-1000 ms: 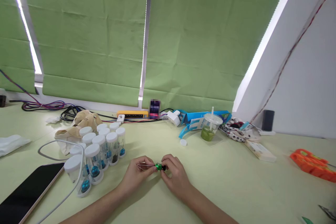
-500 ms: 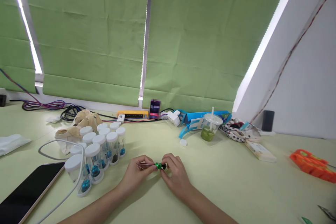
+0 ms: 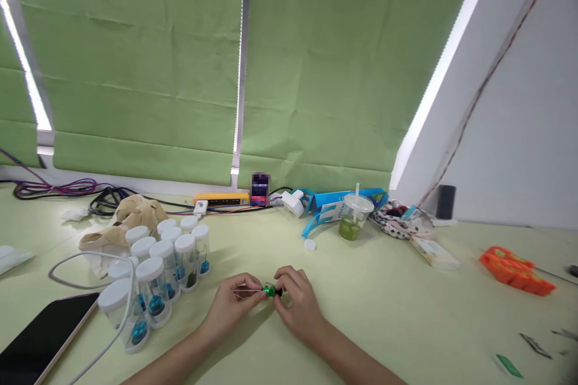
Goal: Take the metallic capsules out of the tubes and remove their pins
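A small shiny green piece [image 3: 269, 291] with a black end is held between my two hands, just above the table. My left hand [image 3: 235, 302] pinches it from the left, and a thin pinkish wire loop runs back from it across the palm. Thumb and fingers of my right hand [image 3: 298, 302] close on the black end at the right. To the left of my hands stand several clear vials with white lids [image 3: 156, 280], most with blue pieces inside. A loose white cap [image 3: 309, 245] lies beyond my hands.
Left front, a dark phone [image 3: 49, 337] lies beside a white cable [image 3: 102, 354]. Behind are a beige cloth [image 3: 135, 216], a yellow power strip [image 3: 221, 199] and a drink cup [image 3: 354, 216]. An orange object [image 3: 517, 271] and a green scrap [image 3: 509, 366] are at the right.
The view has turned slightly right, so the table items appear further left. A thin bit now shows above the green piece. Both hands keep their hold.
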`<action>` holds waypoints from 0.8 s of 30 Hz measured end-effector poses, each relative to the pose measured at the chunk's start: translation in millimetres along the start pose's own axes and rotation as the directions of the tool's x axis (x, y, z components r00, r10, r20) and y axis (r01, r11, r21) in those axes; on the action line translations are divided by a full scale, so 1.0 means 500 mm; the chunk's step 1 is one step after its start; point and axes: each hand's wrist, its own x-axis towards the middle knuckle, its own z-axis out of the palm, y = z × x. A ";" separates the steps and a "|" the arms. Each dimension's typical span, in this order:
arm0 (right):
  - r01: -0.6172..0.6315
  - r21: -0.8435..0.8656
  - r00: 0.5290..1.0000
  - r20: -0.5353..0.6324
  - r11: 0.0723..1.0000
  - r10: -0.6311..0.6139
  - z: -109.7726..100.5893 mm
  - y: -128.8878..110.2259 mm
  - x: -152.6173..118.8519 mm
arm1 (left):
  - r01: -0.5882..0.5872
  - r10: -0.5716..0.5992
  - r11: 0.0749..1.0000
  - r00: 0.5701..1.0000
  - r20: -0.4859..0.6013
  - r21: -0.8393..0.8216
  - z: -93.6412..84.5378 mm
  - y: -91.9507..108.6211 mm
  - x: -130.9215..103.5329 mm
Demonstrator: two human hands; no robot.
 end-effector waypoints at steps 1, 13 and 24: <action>0.002 0.003 1.000 -0.006 1.000 -0.001 -0.001 -0.001 0.000 | -0.002 0.001 1.000 1.000 0.013 0.013 -0.001 0.000 0.000; 0.022 -0.009 1.000 -0.004 1.000 -0.022 -0.005 -0.006 -0.001 | -0.020 0.020 0.998 1.000 0.012 0.063 0.000 0.000 0.002; 0.009 -0.018 1.000 0.011 1.000 -0.009 -0.008 -0.010 0.001 | -0.036 0.035 0.998 0.999 0.030 0.044 -0.001 -0.001 0.000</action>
